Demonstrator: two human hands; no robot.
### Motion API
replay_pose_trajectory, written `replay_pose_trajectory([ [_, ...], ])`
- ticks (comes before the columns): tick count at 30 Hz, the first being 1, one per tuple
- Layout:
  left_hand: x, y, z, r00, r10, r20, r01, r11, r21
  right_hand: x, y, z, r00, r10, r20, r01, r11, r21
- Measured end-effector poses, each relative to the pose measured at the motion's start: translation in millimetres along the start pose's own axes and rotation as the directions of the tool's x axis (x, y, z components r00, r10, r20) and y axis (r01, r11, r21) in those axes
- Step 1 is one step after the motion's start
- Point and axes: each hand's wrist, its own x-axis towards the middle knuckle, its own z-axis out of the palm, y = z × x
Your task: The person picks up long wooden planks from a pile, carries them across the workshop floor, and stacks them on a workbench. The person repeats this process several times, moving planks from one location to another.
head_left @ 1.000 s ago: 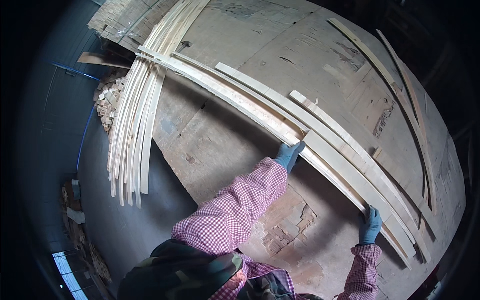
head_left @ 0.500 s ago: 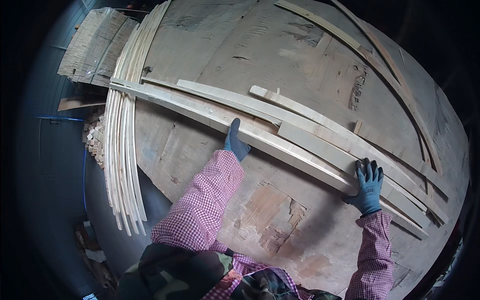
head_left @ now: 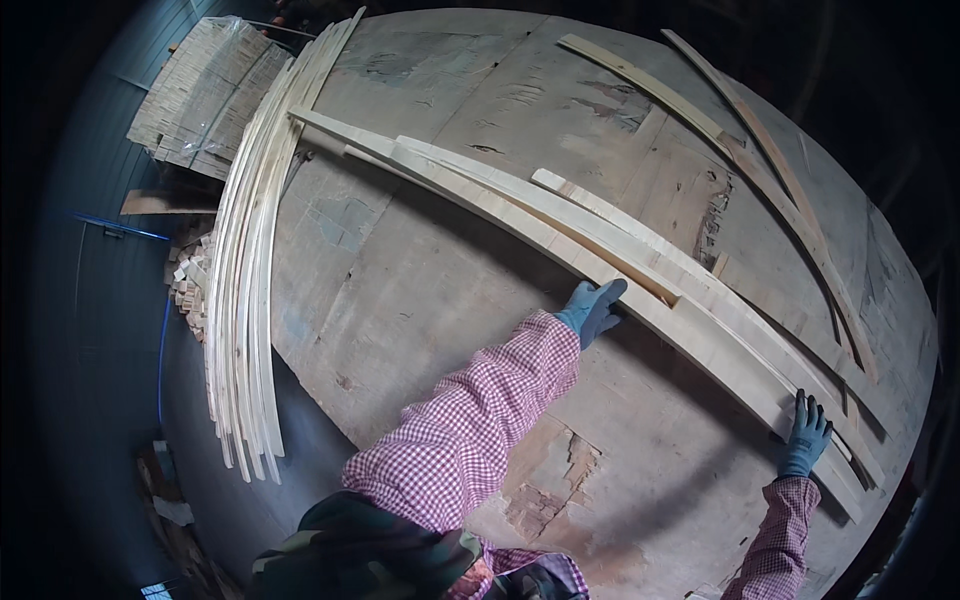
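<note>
Both of my hands wear blue gloves with dark fingertips. My left hand point(head_left: 592, 312) grips the near edge of a long, pale wooden strip point(head_left: 480, 205) around its middle, with the thumb on top. Toward the strip's right end, my right hand point(head_left: 806, 440) is closed over it, fingers across the top and thumb on the near side. Other thin strips point(head_left: 640, 235) lie along its far side, partly overlapping. The strip's far left end rests over the edge of a bundle of long strips point(head_left: 245, 270), which hangs past the board's left edge.
Beneath everything is a large, worn plywood board point(head_left: 420, 290) with peeled patches. Narrow battens point(head_left: 790, 215) lie at its far right. A plastic-wrapped stack of wood point(head_left: 205, 95) stands at the far left, above a pile of cut ends point(head_left: 190, 270).
The long strip has shifted to the right, its left end sliding across the bundle. My two hands have moved right with it, and the view has tilted slightly.
</note>
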Motion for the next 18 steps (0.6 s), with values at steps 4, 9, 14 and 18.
replay_pose_trajectory([
  [4, -7, -5, 14, 0.934, 0.250, 0.254, -0.354, 0.577, 0.736, -24, 1, 28, 0.922, 0.339, -0.185, -0.310, 0.936, 0.170],
  [9, -106, -39, -41, 0.868, 0.260, 0.423, -0.489, 0.598, 0.635, -95, -98, -11, 0.958, -0.038, -0.283, 0.181, 0.848, 0.498],
  [14, -230, -75, -196, 0.905, 0.404, 0.134, -0.331, 0.471, 0.818, -206, -174, -29, 0.950, -0.297, -0.091, 0.263, 0.612, 0.746],
  [18, -299, -118, -328, 0.791, 0.573, -0.214, -0.159, 0.530, 0.833, -290, -227, -3, 0.946, -0.319, 0.055, 0.073, 0.377, 0.923],
])
